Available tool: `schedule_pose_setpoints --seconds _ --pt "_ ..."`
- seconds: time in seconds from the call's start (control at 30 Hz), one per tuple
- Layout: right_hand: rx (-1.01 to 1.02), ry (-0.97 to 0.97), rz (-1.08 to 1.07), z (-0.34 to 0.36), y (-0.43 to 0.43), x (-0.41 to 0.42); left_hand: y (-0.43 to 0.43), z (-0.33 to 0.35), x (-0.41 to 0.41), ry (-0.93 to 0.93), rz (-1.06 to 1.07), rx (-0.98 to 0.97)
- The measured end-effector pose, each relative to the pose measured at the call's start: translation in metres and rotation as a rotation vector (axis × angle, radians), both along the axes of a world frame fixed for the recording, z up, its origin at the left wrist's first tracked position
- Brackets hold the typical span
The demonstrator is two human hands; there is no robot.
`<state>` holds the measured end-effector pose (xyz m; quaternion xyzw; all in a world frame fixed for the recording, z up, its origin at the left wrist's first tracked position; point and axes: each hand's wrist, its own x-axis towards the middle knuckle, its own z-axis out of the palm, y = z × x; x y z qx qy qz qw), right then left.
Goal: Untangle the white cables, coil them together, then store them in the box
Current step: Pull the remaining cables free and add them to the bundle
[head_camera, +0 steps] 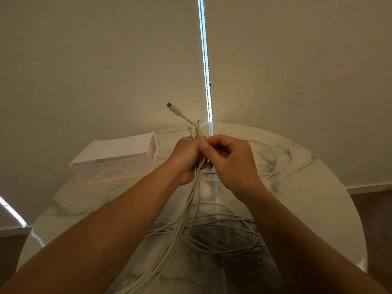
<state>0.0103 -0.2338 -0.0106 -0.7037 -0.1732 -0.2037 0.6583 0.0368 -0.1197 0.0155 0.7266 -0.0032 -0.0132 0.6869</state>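
Several white cables point(182, 221) run from my hands down to loose loops on the round marble table point(318, 187). My left hand point(184, 158) is closed around a bunch of cable ends, and a USB plug point(172, 108) sticks up above it. My right hand point(231, 160) pinches one cable end beside the left hand's bunch, thumb and fingers touching it. More cable loops point(269, 158) lie behind my right hand. The pale pink box point(114, 162) stands on the table to the left of my hands, with its top open.
The table's far edge meets a beige wall or blind point(106, 60). A bright gap with a bead chain point(206, 71) runs down just behind the table. Wooden floor point(373, 206) shows at the right.
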Motion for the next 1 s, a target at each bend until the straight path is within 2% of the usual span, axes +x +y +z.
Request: schedule_pose_setpoints --seconds 0.23,0.47,0.6,1.0 --pt "0.128 0.334 0.081 0.001 0.003 -0.003 0.003 0.001 0.006 0.077 0.072 -0.215" --pt "0.244 0.398 0.051 0.0 0.005 -0.003 0.012 0.002 0.005 0.228 -0.002 -0.464" --pt "0.159 0.385 0.046 -0.002 0.008 -0.003 0.012 0.002 0.007 0.229 0.039 -0.467" --pt "0.13 0.333 0.081 -0.004 0.012 -0.007 0.016 0.016 0.007 0.172 -0.025 -0.332"
